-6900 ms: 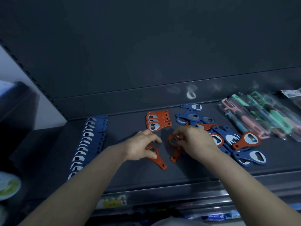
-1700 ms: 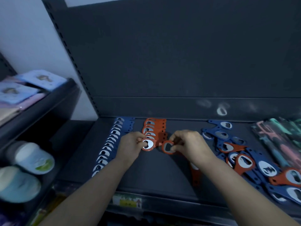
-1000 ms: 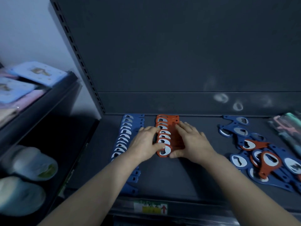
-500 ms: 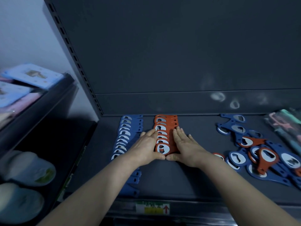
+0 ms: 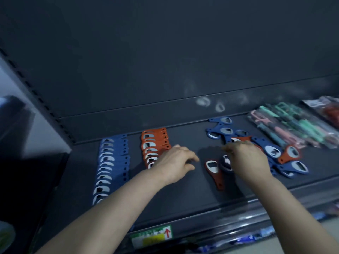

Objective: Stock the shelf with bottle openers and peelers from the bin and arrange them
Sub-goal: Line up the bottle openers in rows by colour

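Both hands [image 5: 211, 160] empty, fingers spread; orange opener [image 5: 214, 173] between them looks light, rigid: pinch its handle.

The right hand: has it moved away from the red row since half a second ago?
Yes. The right hand has left the orange opener row and gone rightward to the loose opener pile.

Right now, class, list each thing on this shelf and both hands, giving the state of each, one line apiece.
Blue opener row: lined up, overlapping, flat.
Orange opener row: lined up, overlapping, shorter.
Single orange opener: lying flat, alone, between the hands.
Mixed opener pile: loose, unsorted.
Packaged peelers: lying in wrappers, blurred.
Left hand: empty, over the orange row's near end.
Right hand: over the pile; grip unclear.
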The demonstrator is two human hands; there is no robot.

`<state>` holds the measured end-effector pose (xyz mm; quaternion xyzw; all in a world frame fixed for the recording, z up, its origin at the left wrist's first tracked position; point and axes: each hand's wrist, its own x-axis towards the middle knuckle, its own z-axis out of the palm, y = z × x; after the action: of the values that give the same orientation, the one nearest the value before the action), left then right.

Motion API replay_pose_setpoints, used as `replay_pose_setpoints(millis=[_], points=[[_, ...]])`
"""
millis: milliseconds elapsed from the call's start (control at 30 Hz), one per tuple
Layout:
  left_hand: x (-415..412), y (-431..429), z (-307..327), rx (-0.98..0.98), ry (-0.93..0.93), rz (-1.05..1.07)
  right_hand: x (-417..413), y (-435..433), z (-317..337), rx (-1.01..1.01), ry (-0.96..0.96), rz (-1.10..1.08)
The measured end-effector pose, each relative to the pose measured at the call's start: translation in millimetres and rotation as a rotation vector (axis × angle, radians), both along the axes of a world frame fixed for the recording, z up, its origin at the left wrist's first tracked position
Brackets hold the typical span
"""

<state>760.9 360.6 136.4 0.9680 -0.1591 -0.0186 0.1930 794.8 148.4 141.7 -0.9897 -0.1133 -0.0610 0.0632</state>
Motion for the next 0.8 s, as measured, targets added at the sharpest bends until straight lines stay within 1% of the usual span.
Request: replay_pose_setpoints(millis=[67,133,167,233,333,367,433,567,633,667,700,733,767,800], points=[[5.0,-21.0,-5.0,-0.028,-0.004,-0.106,2.5,-17.9,-3.1,-0.004,-0.011,-0.021],[9.1,-37.8,-10.6,-0.047,-0.003,-0.137,3.9,-31.1,-4.7,-0.003,-0.005,-0.003],[10.0,-45.3,-12.3,-0.026,0.0,-0.14,4.3,-36.8,-4.5,-0.013,-0.005,0.014],[11.2,-55.7,-14.3,0.058,0.023,-0.122,5.0,-46.7,-2.9,-0.041,-0.006,0.007],[12.1,-63.2,-11.1,0.161,0.047,-0.022,7.5,-58.8,2.2,-0.067,-0.051,-0.171],[12.1,-65.4,-9.4,0.191,0.037,0.015,8.5,-61.3,3.1,-0.071,-0.026,-0.203],[12.6,-69.9,-7.5,0.245,0.027,0.095,11.5,-65.2,1.5,-0.091,0.047,-0.151],[8.8,-78.1,-9.0,0.274,0.018,0.241,23.3,-70.3,-5.8,0.002,0.189,0.145],[4.4,-80.2,-10.4,0.26,0.027,0.213,26.9,-75.3,-5.9,0.148,0.214,0.163],[1.8,-80.4,-11.2,0.252,0.038,0.187,27.6,-78.5,-6.2,0.188,0.169,0.132],[-1.0,-80.3,-11.5,0.255,0.04,0.165,28.0,-81.0,-5.8,0.165,0.101,0.088],[-3.6,-79.9,-11.7,0.27,0.031,0.155,28.9,-83.2,-5.9,0.085,0.052,0.054],[-5.9,-79.5,-11.4,0.293,0.018,0.156,30.2,-84.3,-6.0,0.018,0.053,0.049],[-8.2,-78.8,-11.1,0.316,0.011,0.166,31.4,-84.2,-6.0,-0.002,0.096,0.069]])
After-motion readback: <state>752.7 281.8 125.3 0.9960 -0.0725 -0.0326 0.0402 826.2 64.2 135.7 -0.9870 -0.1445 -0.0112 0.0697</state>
